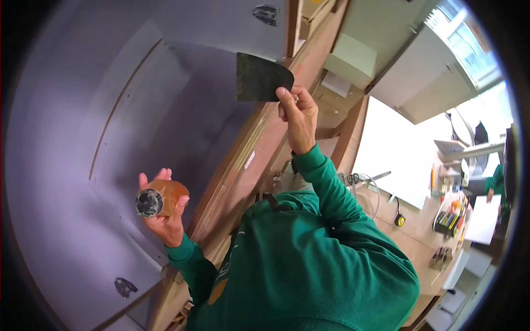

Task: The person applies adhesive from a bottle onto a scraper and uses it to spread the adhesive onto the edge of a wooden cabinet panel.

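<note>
My left hand (169,227) is wrapped round an amber-brown bottle-like container (175,196). Its dark round end (149,202) is crusted with pale residue and points to the left. Higher up, my right hand (300,118) pinches a thin dark sheet (259,78) between thumb and fingers, by its lower right edge. One side of the sheet is straight and the opposite corner is rounded; its exact kind I cannot tell. Both things are held above a large purple-grey panel (165,116), which has a narrow brown strip (126,88) along it.
Dark patches (125,287) sit near the panel's corners. A wooden beam (232,176) runs along its right side. On a bench to the right are a white board (393,151), scissors (352,179), a tape measure (399,219) and a bin of tools (448,222). Another person's green sleeve (493,181) shows at the far right.
</note>
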A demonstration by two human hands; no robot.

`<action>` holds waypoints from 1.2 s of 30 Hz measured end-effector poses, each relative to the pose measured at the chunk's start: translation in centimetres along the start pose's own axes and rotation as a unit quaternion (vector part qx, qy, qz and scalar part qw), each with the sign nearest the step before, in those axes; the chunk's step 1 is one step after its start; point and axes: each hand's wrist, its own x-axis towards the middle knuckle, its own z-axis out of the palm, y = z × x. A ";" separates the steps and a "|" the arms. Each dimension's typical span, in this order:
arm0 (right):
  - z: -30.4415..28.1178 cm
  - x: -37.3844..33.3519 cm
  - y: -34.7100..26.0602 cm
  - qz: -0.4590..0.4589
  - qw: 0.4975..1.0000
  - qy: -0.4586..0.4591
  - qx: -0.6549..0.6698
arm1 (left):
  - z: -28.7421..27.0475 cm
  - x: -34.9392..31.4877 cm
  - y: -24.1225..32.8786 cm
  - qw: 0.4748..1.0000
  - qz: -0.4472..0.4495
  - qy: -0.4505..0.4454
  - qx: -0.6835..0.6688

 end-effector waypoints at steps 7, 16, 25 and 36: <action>-3.0 -1.7 -2.0 -0.062 0.989 0.131 0.017 | 7.6 0.9 0.6 0.975 -0.043 -0.147 -0.162; -17.8 -6.0 -6.9 -0.129 0.945 0.300 0.025 | 27.0 -5.2 -7.8 0.885 -0.016 -0.458 -0.084; -34.1 -16.8 -5.8 -0.014 0.857 0.485 0.175 | 41.0 -16.2 -16.8 0.798 -0.096 -0.589 -0.080; -39.8 -16.2 -2.3 0.033 0.841 0.522 0.141 | 54.6 -24.0 -25.2 0.749 -0.152 -0.640 -0.077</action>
